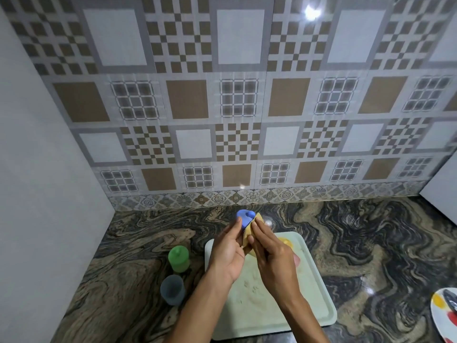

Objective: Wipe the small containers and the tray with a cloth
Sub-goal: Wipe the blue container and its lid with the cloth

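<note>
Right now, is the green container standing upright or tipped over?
Upright. The green container stands on its base on the counter, left of the tray, lid knob on top.

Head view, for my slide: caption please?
Left hand holds the blue container; right hand presses a yellow cloth against it.

1. Blue container [244, 217]: only its top peeks out, the body buried behind the left hand [228, 251] and the cloth [248, 238].
2. The cloth is mostly swallowed under the right hand [272, 256].
3. On the tray [319, 293], a yellow sliver [285, 241] and a pink sliver [296, 259] show past the wrist, possibly containers.
4. Plate [440, 324]: chopped by the right edge, its contents a blur.
</note>
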